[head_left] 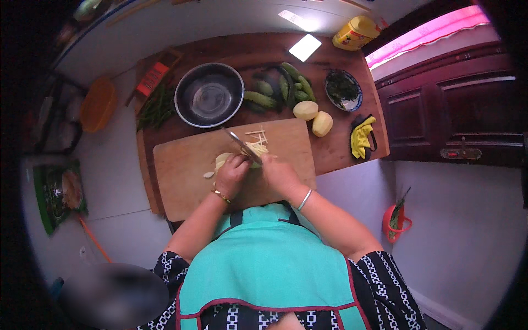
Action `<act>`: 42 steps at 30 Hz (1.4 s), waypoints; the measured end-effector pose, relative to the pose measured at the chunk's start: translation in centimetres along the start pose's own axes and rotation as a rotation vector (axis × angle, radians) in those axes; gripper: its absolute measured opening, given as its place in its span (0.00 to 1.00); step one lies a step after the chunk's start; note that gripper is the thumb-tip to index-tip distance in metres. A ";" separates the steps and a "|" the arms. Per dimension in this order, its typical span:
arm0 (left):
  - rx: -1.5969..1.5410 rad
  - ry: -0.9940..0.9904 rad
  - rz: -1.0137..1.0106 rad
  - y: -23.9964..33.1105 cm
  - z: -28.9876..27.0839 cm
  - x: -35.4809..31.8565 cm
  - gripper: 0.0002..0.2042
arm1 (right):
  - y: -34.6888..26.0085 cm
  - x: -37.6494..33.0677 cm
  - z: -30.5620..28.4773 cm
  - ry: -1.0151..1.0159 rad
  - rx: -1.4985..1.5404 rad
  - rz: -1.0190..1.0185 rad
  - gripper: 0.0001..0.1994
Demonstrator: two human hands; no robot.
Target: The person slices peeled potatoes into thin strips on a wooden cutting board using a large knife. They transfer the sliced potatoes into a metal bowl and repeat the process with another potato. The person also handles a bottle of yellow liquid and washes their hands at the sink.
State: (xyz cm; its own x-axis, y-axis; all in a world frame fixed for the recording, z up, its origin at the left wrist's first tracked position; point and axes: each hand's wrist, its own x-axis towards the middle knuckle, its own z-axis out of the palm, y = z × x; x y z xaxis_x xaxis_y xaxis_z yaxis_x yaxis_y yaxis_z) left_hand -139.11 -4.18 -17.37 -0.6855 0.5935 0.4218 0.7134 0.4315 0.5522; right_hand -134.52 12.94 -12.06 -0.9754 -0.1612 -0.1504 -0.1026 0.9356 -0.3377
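On the wooden cutting board (pixel 187 170), near the middle of the brown surface (pixel 341 148), the left hand (pixel 232 171) presses down on a stack of pale potato slices (pixel 222 160), its fingers curled and bunched together over them. The right hand (pixel 279 173) grips the handle of a knife (pixel 240 144), fingers wrapped tightly around it; the blade slants up and to the left from the hand, its edge against the slices right beside the left fingertips. Thin cut potato strips (pixel 256 144) lie in a loose heap just to the right of the blade, on the far part of the board. One small stray slice (pixel 208 175) sits on the board to the left of the left hand.

Beyond the board, two whole peeled potatoes (pixel 313 116) rest on the surface near the board's far right corner. Several cucumbers (pixel 280 91) lie farther back, beside a steel bowl (pixel 209 94) standing at the far left of the board. Green beans (pixel 157 107) are piled to the left of the bowl. A small patterned dish of dark greens (pixel 343 89) sits at the far right, and a yellow cloth (pixel 362 137) lies near the right edge of the surface. Each wrist bears a bangle.
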 end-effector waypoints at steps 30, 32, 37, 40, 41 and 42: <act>-0.001 0.020 -0.060 -0.5 0.4 -0.7 0.09 | -2.9 -0.1 -3.2 -0.130 -0.081 0.046 0.08; 0.002 0.023 -0.051 0.1 -0.4 -0.2 0.10 | -2.3 -0.2 -2.0 -0.092 -0.072 0.046 0.08; -0.023 -0.047 -0.050 -0.1 -0.3 -0.4 0.11 | 0.1 -0.1 0.1 0.013 0.083 0.055 0.08; -0.024 -0.039 -0.007 0.2 -0.4 0.2 0.12 | 1.0 0.3 -0.4 -0.035 0.064 0.133 0.08; -0.028 -0.028 0.016 0.3 -0.5 0.4 0.12 | 1.0 0.2 -0.6 -0.040 0.065 0.129 0.08; -0.023 -0.040 0.021 0.1 -0.4 0.4 0.12 | 1.0 0.2 -0.9 -0.045 0.066 0.125 0.08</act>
State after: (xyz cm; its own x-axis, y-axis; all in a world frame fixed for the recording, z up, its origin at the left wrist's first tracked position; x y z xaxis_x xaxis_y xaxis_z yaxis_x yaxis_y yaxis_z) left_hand -139.40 -4.15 -16.85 -0.6636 0.6292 0.4046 0.7238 0.4035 0.5597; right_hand -134.95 14.15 -11.58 -0.9699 -0.0604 -0.2361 0.0333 0.9268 -0.3741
